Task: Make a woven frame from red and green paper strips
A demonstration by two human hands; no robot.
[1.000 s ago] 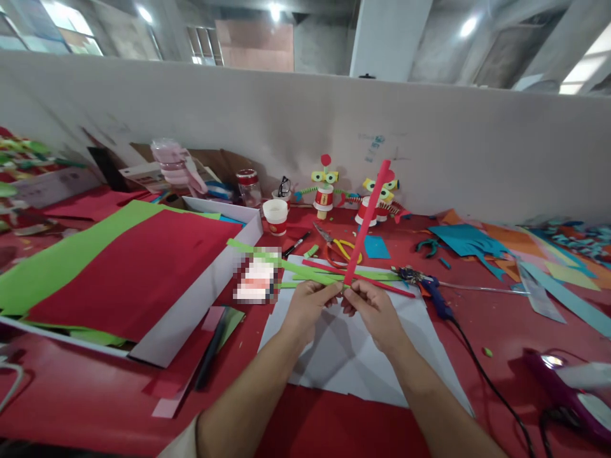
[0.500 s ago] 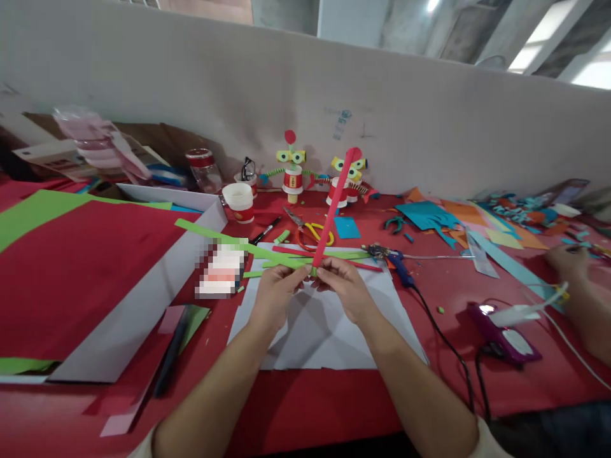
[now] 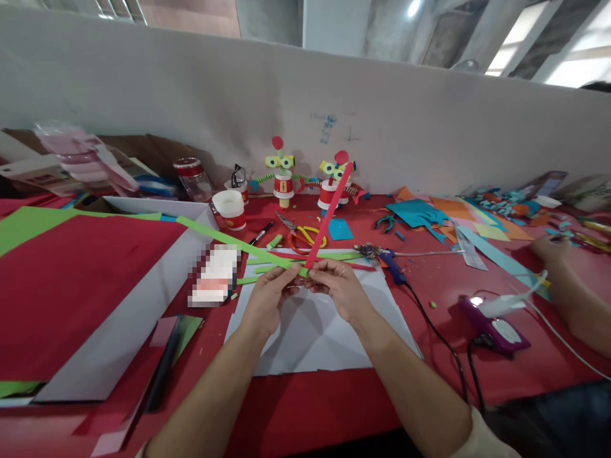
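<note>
Over a white paper sheet (image 3: 329, 343), my two hands meet at the joined ends of two long paper strips. My left hand (image 3: 267, 299) pinches the green paper strip (image 3: 233, 242), which stretches up and to the left. The red paper strip (image 3: 329, 216) rises up and to the right from the pinch of my right hand (image 3: 342, 289). A short green folded piece shows between my fingertips, where the strips cross. Exactly how they overlap is hidden by my fingers. Several loose red and green strips lie just behind my hands, including a red one (image 3: 365, 267).
Behind stand two paper-cup figures (image 3: 284, 184), stacked paper cups (image 3: 229, 210) and scissors (image 3: 310, 238). A glue gun (image 3: 394, 267) with a cord lies right, near a purple power socket (image 3: 496, 324). An open box (image 3: 138, 305) sits left. Another person's hand (image 3: 551, 251) rests far right.
The view has shifted slightly. At the joint, more of the green fold shows between my fingertips, and the red strip looks a little shorter and leans further right. Both hands keep their pinch.
</note>
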